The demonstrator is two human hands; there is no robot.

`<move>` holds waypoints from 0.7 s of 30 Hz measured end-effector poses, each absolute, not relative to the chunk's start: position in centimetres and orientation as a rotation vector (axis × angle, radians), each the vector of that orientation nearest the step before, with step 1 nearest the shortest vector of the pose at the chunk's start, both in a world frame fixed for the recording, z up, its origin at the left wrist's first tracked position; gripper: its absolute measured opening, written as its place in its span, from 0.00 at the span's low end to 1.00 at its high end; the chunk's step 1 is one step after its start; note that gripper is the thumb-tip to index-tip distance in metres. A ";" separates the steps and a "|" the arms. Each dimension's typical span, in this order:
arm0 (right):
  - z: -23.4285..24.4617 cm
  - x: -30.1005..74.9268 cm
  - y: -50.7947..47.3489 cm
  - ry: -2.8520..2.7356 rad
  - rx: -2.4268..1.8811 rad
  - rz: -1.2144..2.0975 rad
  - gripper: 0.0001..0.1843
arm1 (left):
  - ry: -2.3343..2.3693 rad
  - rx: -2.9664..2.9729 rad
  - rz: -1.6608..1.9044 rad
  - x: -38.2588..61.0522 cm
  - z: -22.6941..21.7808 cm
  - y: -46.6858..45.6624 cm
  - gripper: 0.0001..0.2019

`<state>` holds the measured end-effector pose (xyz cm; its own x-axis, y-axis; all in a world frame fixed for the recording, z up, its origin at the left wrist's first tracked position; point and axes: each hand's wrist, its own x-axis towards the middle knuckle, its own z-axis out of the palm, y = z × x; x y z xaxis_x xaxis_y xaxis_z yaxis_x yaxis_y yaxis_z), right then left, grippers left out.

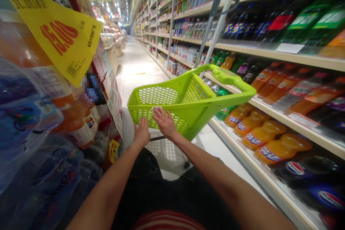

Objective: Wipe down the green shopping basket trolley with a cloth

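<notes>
A bright green plastic shopping cart [205,109] with honeycomb-holed sides stands sideways before me, its handle to the right. My right hand [165,124] lies over the near rim and side, pressing a small white wipe [154,109] against the plastic; most of the wipe is hidden under the fingers. Further left, my left hand [142,132] rests with stretched fingers against the lower part of the same side panel. Between the panel's holes I make out no goods in the basket.
Shelves of soda bottles [269,133] run along the right, close to the cart handle. On the left, stacked shrink-wrapped bottles [40,115] and a yellow price sign [59,32] crowd in. A pale tiled aisle [137,57] stretches ahead. A grey pole [212,10] leans by the shelves.
</notes>
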<state>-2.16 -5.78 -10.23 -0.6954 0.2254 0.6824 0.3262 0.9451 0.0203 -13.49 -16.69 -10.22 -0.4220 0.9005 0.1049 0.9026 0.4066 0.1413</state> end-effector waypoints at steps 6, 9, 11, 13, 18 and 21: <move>-11.6 -5.4 -5.2 -2.515 -0.321 -0.181 0.18 | -2.695 -1.544 -0.287 -16.4 -11.1 -17.8 0.36; -14.4 -5.2 -5.7 -2.662 -0.254 -0.172 0.17 | -2.714 -1.542 -0.277 -16.8 -12.0 -18.3 0.37; -14.8 -6.0 -6.4 -2.688 -0.204 -0.169 0.16 | -2.740 -1.523 -0.266 -17.1 -12.5 -18.6 0.37; -13.8 -7.9 -7.2 -2.653 -0.152 -0.177 0.17 | -2.768 -1.474 -0.268 -17.6 -12.9 -19.0 0.37; -9.6 -14.0 -7.8 -2.560 -0.103 -0.191 0.17 | -2.795 -1.317 -0.307 -19.3 -12.6 -19.9 0.37; -9.9 -15.3 -7.3 -2.584 -0.080 -0.174 0.16 | -2.738 -1.313 -0.317 -20.0 -12.2 -20.5 0.37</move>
